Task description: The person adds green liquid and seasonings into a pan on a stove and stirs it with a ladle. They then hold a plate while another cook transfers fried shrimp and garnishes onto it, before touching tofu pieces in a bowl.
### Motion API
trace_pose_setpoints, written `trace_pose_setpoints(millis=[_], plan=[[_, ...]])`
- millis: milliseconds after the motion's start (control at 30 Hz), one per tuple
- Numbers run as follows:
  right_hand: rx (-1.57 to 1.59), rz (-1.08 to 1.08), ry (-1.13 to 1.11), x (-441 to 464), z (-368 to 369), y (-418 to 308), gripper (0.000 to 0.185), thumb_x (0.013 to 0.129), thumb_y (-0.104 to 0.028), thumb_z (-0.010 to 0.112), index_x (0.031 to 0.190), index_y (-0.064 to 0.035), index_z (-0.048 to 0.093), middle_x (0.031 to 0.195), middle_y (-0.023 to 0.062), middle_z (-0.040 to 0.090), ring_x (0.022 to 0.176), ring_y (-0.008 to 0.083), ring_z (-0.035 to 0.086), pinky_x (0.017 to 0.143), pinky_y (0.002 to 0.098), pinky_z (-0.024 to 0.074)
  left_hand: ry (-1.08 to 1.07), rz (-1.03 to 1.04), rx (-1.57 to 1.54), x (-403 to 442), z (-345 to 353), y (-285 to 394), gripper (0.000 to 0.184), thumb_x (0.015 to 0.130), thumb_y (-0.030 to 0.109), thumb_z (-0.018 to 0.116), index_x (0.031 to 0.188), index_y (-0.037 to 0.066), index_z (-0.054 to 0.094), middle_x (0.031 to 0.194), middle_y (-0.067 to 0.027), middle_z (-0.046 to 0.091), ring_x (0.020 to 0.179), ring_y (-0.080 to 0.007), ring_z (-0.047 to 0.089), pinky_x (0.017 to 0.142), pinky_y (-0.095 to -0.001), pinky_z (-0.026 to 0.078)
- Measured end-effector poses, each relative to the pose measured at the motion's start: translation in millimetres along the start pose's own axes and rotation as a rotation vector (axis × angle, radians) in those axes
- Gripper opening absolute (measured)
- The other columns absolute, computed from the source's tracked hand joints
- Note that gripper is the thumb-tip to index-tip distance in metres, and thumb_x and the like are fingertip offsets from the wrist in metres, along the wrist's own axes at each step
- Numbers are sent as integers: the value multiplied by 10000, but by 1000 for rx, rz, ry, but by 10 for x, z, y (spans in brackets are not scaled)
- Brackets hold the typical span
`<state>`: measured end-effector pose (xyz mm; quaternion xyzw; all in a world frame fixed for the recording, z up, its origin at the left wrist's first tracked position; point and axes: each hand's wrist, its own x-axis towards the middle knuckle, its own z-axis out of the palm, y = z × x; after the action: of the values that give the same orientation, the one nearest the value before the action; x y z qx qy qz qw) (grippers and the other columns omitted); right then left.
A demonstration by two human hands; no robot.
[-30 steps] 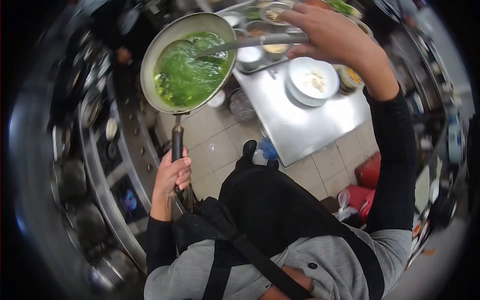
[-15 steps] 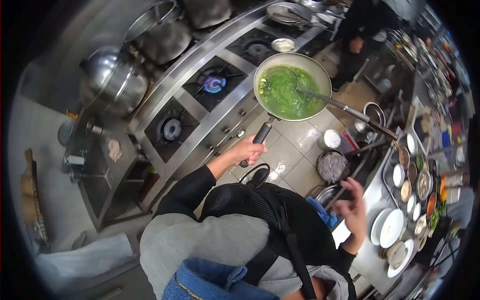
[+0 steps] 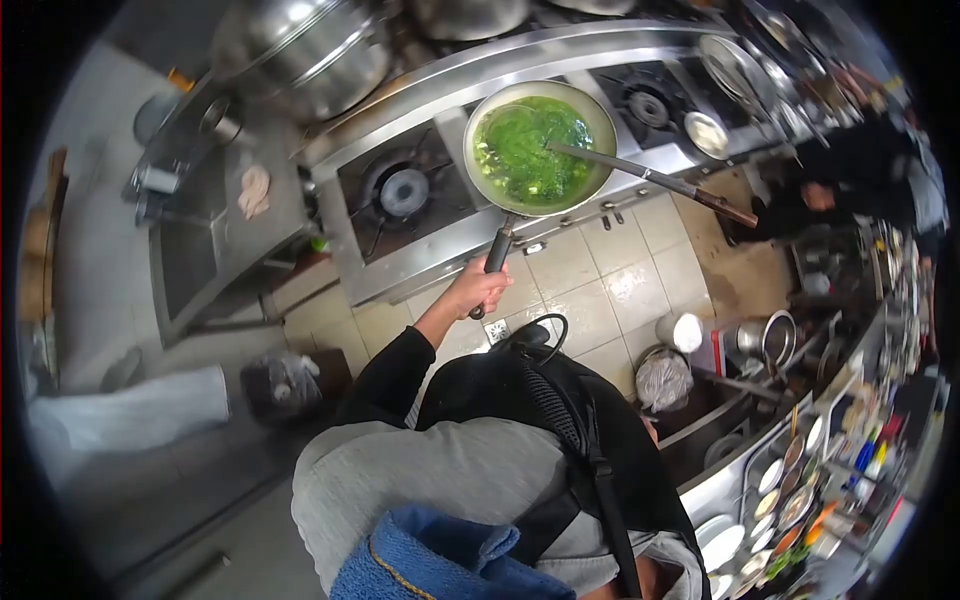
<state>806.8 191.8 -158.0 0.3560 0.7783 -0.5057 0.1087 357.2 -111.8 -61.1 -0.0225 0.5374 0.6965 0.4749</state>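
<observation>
My left hand (image 3: 478, 290) is wrapped round the black handle of a frying pan (image 3: 603, 172). Bright green liquid (image 3: 530, 150) with small pale pieces fills much of the pan, which is at the front of the stove, over a burner that it hides. A ladle (image 3: 640, 171) rests in the liquid, its long handle sticking out over the rim to the right with a wooden end. Of my right hand (image 3: 652, 432), only a sliver of skin shows beside the black bag at my front; its fingers are hidden.
Free burners (image 3: 403, 190) flank the pan. A small bowl of white stuff (image 3: 706, 134) stands on the stove at right, large pots (image 3: 300, 55) behind. A plastic-covered bin (image 3: 663, 380) is on the floor. Another person (image 3: 860, 185) stands far right; a counter at right carries plates (image 3: 720, 541).
My view has swung right. The pan, with the ladle in it, now hangs over or rests on the stove, hiding the burner. My right hand, visible with bent fingers before, is almost wholly hidden.
</observation>
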Motion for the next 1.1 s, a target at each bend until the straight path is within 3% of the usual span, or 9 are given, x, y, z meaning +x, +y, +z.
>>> trace_pose_setpoints(millis=[67, 400, 467, 533, 567, 667, 733, 867, 1100], plan=[[372, 67, -40, 370, -52, 456, 295, 947, -89, 656, 1211, 25, 590, 982, 72, 685, 836, 138, 637, 741, 285, 503, 69, 22, -38, -151, -220, -43, 238, 883, 17, 647, 993, 104, 455, 569, 33, 438, 386, -69, 394, 348, -261, 333], [219, 219, 77, 1001, -234, -395, 250, 867, -65, 697, 1077, 25, 597, 827, 92, 646, 748, 142, 637, 621, 302, 507, 369, 127, -139, -596, -1256, -394, 229, 891, 62, 655, 1003, 117, 463, 596, 33, 435, 405, -87, 395, 365, -274, 337], [-220, 172, 50, 893, -187, -771, 220, 823, -122, 743, 927, 35, 628, 774, 167, 652, 752, 227, 667, 643, 370, 525, 414, 134, -195, -526, -1497, -576, 198, 915, 102, 653, 1004, 130, 479, 630, 46, 448, 436, -84, 402, 377, -269, 333], [-430, -44, 214, 941, 60, -234, 268, 752, -192, 721, 807, 50, 620, 795, 270, 648, 776, 457, 631, 713, 511, 514, 329, 98, -411, -520, -1986, -908, 109, 974, 192, 610, 999, 140, 517, 689, 67, 473, 502, -68, 409, 414, -251, 317], [-579, -65, 97, 998, 166, 69, 212, 757, -165, 671, 798, 39, 632, 800, 252, 655, 803, 455, 638, 713, 527, 511, 160, 118, -471, -531, -2183, -992, 129, 999, 228, 568, 1060, 114, 560, 700, 66, 478, 512, -62, 395, 437, -239, 310], [-247, 43, 97, 680, 308, -305, 438, 767, -184, 669, 1167, -11, 623, 1018, 237, 689, 958, 416, 658, 764, 496, 534, 400, 255, 402, -543, -2145, -829, 216, 1013, 290, 559, 1058, 82, 598, 716, 23, 468, 520, -97, 382, 453, -245, 314], [-57, 181, -23, 450, 186, -873, 646, 737, -219, 689, 1340, -28, 558, 1251, 240, 643, 1168, 391, 611, 973, 441, 490, 455, 91, 512, -285, -2174, -846, 220, 1009, 296, 565, 1058, 84, 602, 722, 22, 473, 531, -97, 391, 464, -248, 323], [-101, 161, 93, 570, 308, -654, 546, 814, -251, 700, 1300, -31, 584, 1127, 203, 694, 1077, 374, 653, 914, 447, 508, 397, -210, 459, 218, -1817, -867, 230, 1000, 308, 579, 1059, 87, 609, 734, 20, 485, 553, -97, 407, 485, -252, 340], [186, -8, 446, -95, 155, -609, 287, 895, -245, 676, 1098, -43, 667, 924, 132, 719, 853, 310, 686, 780, 412, 530, 232, -293, 613, 555, -1064, -968, 248, 984, 329, 603, 1060, 93, 621, 754, 16, 504, 592, -96, 437, 523, -261, 369]])
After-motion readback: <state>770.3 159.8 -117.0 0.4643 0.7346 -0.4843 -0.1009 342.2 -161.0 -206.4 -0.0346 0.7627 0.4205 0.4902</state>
